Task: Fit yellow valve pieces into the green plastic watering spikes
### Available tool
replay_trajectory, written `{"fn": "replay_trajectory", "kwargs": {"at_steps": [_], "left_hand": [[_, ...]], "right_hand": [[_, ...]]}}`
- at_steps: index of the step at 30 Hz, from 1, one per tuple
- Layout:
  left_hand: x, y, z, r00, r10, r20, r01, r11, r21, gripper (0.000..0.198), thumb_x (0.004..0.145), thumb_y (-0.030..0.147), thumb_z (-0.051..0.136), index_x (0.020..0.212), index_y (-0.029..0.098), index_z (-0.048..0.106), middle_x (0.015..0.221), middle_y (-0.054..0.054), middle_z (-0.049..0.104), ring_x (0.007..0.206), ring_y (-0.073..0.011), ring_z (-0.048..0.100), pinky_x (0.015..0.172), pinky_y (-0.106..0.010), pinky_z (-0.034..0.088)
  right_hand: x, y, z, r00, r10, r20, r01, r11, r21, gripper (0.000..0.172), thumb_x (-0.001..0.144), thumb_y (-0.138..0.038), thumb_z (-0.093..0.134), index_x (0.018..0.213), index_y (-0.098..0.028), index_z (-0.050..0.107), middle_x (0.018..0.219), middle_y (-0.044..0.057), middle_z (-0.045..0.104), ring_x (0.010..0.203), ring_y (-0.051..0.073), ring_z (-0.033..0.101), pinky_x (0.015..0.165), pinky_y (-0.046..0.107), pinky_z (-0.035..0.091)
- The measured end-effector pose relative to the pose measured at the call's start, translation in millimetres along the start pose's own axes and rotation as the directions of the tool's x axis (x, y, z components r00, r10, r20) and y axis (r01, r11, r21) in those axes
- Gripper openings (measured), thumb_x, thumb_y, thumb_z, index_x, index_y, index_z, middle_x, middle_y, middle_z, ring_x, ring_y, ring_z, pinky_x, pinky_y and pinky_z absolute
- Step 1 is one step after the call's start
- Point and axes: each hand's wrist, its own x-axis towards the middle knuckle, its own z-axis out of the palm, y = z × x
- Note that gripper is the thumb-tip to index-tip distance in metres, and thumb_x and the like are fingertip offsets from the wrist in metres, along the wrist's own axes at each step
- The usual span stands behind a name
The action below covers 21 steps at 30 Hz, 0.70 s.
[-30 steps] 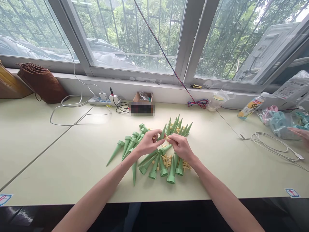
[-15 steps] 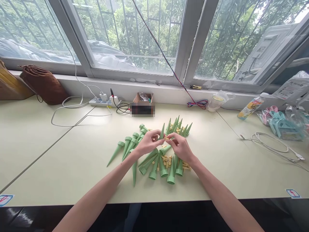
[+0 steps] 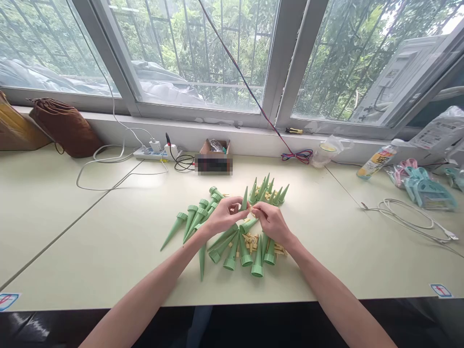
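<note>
My left hand [image 3: 225,213] is closed around a green plastic spike [image 3: 244,198], its tip pointing up. My right hand [image 3: 271,220] pinches a small cream plastic piece [image 3: 251,210] at the spike's side; the fingers partly cover it. Below the hands lie several loose green spikes [image 3: 257,263] with wide open ends toward me. Cream pieces [image 3: 250,241] are heaped among them. To the left rests a group of capped green spikes [image 3: 192,212]. Behind my right hand, more green spikes [image 3: 270,186] stand upright with cream bits between them.
Along the window sill are a power strip [image 3: 148,153], a small box [image 3: 216,146], a coiled red-blue cable [image 3: 299,156] and a brown pouch [image 3: 67,128]. At right lie a bottle [image 3: 377,159], teal plastic items [image 3: 426,186] and a white cable [image 3: 409,217].
My right hand's fingers have curled in more tightly around the small cream piece beside the spike. My left hand holds the spike in nearly the same place.
</note>
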Motion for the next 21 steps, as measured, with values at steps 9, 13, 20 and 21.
{"fn": "replay_trajectory", "kwargs": {"at_steps": [9,13,20,21], "left_hand": [[0.4,-1.9,-3.4,0.999,-0.020,-0.024,0.020,1.000,-0.019,0.024,0.086,0.038,0.064,0.093,0.015,0.067,0.074,-0.001,0.053,0.059,-0.0091,0.041,0.052,-0.021,0.036],[0.2,-0.2,-2.3,1.000,-0.010,-0.026,0.010,1.000,-0.010,0.027,0.085,0.041,0.065,0.092,0.015,0.068,0.069,0.000,0.051,0.056,-0.0087,0.042,0.050,-0.021,0.036],[0.6,-0.3,0.5,0.999,0.028,-0.042,-0.028,1.000,0.009,0.027,0.083,0.041,0.066,0.090,0.015,0.069,0.073,-0.002,0.058,0.057,-0.0097,0.049,0.051,-0.021,0.040],[0.6,-0.6,0.7,0.999,0.034,-0.043,-0.033,0.999,0.015,0.027,0.083,0.041,0.065,0.090,0.015,0.069,0.074,-0.002,0.059,0.057,-0.0096,0.048,0.050,-0.021,0.039]], "right_hand": [[0.0,-3.3,0.0,0.999,0.043,0.007,-0.043,0.999,0.032,0.014,0.095,-0.030,0.053,0.098,-0.018,0.059,0.079,0.001,0.058,0.052,0.010,0.040,0.052,0.025,0.034],[-0.7,0.4,0.4,1.000,0.008,-0.004,-0.008,1.000,0.025,0.013,0.096,-0.028,0.051,0.091,-0.019,0.059,0.076,0.000,0.056,0.055,0.011,0.042,0.053,0.025,0.034],[-0.6,0.7,-0.3,0.998,-0.056,-0.005,0.056,0.998,0.002,0.015,0.097,-0.022,0.049,0.084,-0.019,0.057,0.073,0.000,0.053,0.062,0.012,0.044,0.057,0.025,0.035],[-0.5,0.6,-0.4,0.998,-0.061,-0.006,0.061,0.998,-0.001,0.016,0.097,-0.021,0.049,0.083,-0.019,0.056,0.073,0.000,0.052,0.062,0.012,0.044,0.057,0.025,0.035]]}}
